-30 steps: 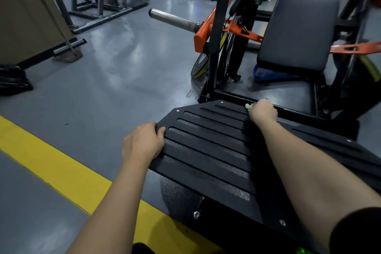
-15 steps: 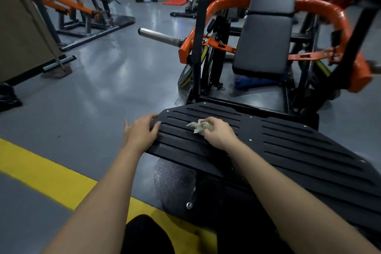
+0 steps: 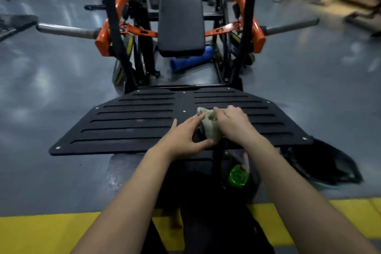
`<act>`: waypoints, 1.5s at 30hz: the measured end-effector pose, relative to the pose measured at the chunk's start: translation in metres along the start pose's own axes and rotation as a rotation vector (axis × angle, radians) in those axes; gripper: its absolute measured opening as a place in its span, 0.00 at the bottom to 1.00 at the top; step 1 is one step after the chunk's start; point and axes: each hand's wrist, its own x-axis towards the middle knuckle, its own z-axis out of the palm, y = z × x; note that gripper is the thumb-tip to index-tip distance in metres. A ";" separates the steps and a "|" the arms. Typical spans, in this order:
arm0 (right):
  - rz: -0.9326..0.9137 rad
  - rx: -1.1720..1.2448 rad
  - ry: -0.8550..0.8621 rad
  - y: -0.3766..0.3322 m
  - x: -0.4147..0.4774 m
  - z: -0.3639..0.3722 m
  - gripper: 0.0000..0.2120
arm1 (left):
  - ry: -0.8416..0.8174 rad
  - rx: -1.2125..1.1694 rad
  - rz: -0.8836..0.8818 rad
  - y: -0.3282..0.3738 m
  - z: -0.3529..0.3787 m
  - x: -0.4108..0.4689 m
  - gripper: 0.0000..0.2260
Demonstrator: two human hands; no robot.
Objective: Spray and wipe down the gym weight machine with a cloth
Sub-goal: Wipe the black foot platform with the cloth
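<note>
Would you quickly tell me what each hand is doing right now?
Left hand: open, straight fingers touching the cloth.
Right hand: fingers curled over the cloth, holding it.

The footplate (image 3: pixel 132 121) lies at 12 o'clock, with the pad (image 3: pixel 181 24) behind it and a roll (image 3: pixel 191 61) on the floor under the pad. The cloth (image 3: pixel 209 125) is on the plate's near middle. The left hand (image 3: pixel 185 138) touches it from 9 o'clock, and the right hand (image 3: pixel 233 123) grips it from 3. A bottle (image 3: pixel 238 176) sits below the near edge.
</note>
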 end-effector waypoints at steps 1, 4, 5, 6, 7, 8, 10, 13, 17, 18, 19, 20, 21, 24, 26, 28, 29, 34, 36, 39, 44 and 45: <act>-0.003 0.069 -0.011 0.013 -0.002 -0.005 0.20 | 0.016 -0.028 0.026 0.008 0.005 0.003 0.44; -0.052 0.137 0.054 0.052 -0.015 -0.009 0.20 | 0.058 -0.074 0.094 0.030 0.016 0.011 0.42; -0.100 0.151 0.136 0.060 -0.022 -0.007 0.18 | 0.082 -0.052 0.106 0.035 0.018 0.013 0.38; -0.166 0.184 0.287 0.070 -0.030 -0.002 0.15 | 0.095 -0.012 0.109 0.038 0.019 0.016 0.35; -0.242 0.223 0.469 0.077 -0.039 0.003 0.11 | 0.098 0.030 0.103 0.041 0.021 0.018 0.32; -0.303 0.248 0.633 0.086 -0.048 0.009 0.08 | 0.101 0.061 0.095 0.043 0.023 0.020 0.30; -0.396 0.271 0.788 0.105 -0.067 0.022 0.10 | 0.128 0.093 0.089 0.046 0.028 0.022 0.28; -0.464 0.212 0.760 0.136 -0.089 0.051 0.12 | 0.208 0.177 0.082 0.046 0.037 0.021 0.28; -0.165 0.039 0.475 0.176 -0.093 0.097 0.15 | 0.217 0.235 0.104 0.045 0.039 0.022 0.30; -0.018 0.062 0.369 0.183 -0.087 0.105 0.17 | 0.199 0.241 0.107 0.046 0.038 0.020 0.31; 0.118 0.095 0.279 0.187 -0.080 0.109 0.18 | 0.184 0.245 0.109 0.047 0.038 0.018 0.32; 0.243 0.136 0.220 0.192 -0.070 0.114 0.18 | 0.171 0.242 0.104 0.049 0.038 0.016 0.34; 0.347 0.181 0.146 0.196 -0.059 0.117 0.20 | 0.158 0.233 0.087 0.052 0.036 0.017 0.35; 0.461 0.210 -0.008 0.208 -0.029 0.141 0.32 | 0.182 0.191 0.060 0.049 0.034 0.024 0.32; 0.459 0.185 -0.059 0.220 -0.011 0.160 0.31 | 0.206 0.174 0.079 0.044 0.038 0.025 0.29; 0.483 0.101 -0.088 0.226 -0.004 0.173 0.21 | 0.218 0.168 0.096 0.038 0.040 0.031 0.26; 0.456 0.039 -0.096 0.224 -0.003 0.172 0.17 | 0.225 0.169 0.100 0.037 0.039 0.032 0.25; 0.632 0.070 -0.155 0.187 -0.044 0.129 0.13 | 0.059 0.070 -0.002 0.045 0.024 0.034 0.20; 0.720 0.148 -0.195 0.173 -0.072 0.098 0.15 | -0.101 -0.191 -0.149 0.049 -0.001 0.040 0.16; 0.825 0.257 -0.199 0.157 -0.126 0.042 0.13 | -0.269 -0.398 -0.330 0.062 -0.042 0.044 0.14; 0.987 0.345 -0.173 0.125 -0.186 -0.092 0.12 | -0.194 -0.696 -0.552 0.168 -0.102 0.027 0.14; 0.988 0.345 -0.185 0.118 -0.193 -0.125 0.12 | -0.213 -0.751 -0.610 0.196 -0.115 0.025 0.15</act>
